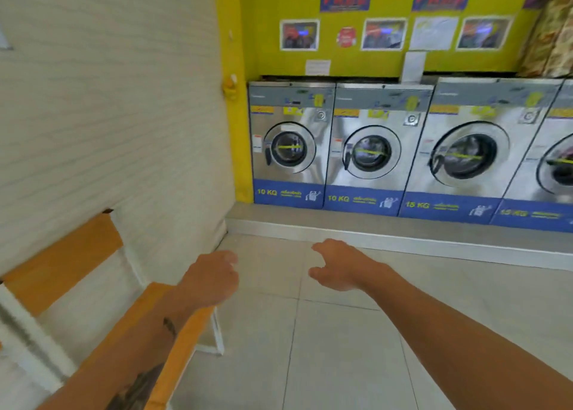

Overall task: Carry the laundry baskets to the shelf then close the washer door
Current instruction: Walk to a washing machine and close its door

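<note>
our left hand and right hand hang empty, fingers loosely curled, over smooth pale tiles. steel washers with round glass doors stand ahead, shut; orange-topped shelf sits left.

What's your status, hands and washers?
Left hand and right hand both empty, open. No baskets in view. Washers ahead, doors look shut. Floor between is bare.
</note>
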Demonstrator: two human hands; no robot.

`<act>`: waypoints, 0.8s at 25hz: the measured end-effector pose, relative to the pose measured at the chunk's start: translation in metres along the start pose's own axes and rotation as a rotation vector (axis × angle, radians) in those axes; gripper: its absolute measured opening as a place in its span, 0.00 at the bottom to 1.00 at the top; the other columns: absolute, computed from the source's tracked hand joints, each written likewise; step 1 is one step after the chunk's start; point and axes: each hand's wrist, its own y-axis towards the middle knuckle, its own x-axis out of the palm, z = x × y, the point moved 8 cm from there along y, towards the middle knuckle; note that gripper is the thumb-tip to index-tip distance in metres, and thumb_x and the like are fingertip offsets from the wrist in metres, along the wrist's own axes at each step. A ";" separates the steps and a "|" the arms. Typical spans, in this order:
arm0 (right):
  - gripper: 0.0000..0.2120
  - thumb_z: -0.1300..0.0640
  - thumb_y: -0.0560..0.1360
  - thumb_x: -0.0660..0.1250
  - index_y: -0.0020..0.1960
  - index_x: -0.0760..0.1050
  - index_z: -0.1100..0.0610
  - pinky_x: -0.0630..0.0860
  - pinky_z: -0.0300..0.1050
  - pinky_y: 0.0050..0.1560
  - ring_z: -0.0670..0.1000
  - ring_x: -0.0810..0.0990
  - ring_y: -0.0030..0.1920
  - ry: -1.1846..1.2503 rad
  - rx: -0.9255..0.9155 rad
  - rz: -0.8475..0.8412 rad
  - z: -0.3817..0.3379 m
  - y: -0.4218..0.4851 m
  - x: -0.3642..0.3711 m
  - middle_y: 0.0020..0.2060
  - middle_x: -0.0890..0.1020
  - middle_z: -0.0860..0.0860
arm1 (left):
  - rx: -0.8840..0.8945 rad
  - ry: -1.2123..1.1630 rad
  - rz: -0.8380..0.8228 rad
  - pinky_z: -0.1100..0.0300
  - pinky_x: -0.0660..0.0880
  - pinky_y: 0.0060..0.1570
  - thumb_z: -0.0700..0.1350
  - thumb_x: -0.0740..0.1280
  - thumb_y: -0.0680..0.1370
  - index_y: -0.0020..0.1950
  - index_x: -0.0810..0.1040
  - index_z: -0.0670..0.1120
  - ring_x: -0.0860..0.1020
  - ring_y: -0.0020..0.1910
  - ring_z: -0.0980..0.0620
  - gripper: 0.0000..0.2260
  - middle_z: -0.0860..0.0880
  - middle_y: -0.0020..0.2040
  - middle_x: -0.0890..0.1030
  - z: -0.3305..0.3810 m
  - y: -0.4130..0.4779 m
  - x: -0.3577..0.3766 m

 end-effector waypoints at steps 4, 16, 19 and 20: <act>0.27 0.46 0.74 0.63 0.70 0.67 0.55 0.70 0.54 0.66 0.58 0.70 0.69 0.076 0.185 0.085 0.090 0.025 -0.046 0.70 0.70 0.53 | 0.158 0.018 -0.051 0.62 0.68 0.57 0.45 0.58 0.77 0.64 0.76 0.51 0.74 0.63 0.49 0.17 0.50 0.62 0.78 0.100 0.087 0.038; 0.29 0.46 0.75 0.62 0.72 0.64 0.55 0.70 0.54 0.67 0.58 0.69 0.70 0.136 0.539 0.238 0.246 0.174 -0.154 0.72 0.68 0.54 | 0.476 0.054 -0.200 0.53 0.74 0.47 0.46 0.59 0.69 0.43 0.75 0.54 0.78 0.45 0.44 0.07 0.48 0.43 0.77 0.248 0.389 0.044; 0.28 0.47 0.75 0.63 0.72 0.65 0.56 0.69 0.55 0.66 0.59 0.69 0.70 0.156 0.573 0.272 0.279 0.216 -0.180 0.72 0.68 0.54 | 0.521 0.034 -0.212 0.56 0.74 0.51 0.45 0.63 0.74 0.54 0.80 0.54 0.79 0.53 0.48 0.12 0.51 0.53 0.81 0.285 0.455 0.047; 0.27 0.49 0.76 0.63 0.72 0.66 0.57 0.70 0.55 0.66 0.59 0.70 0.69 0.163 0.577 0.277 0.291 0.230 -0.187 0.72 0.69 0.55 | 0.524 0.036 -0.203 0.57 0.73 0.52 0.44 0.63 0.75 0.58 0.80 0.51 0.78 0.55 0.49 0.13 0.50 0.58 0.80 0.296 0.475 0.051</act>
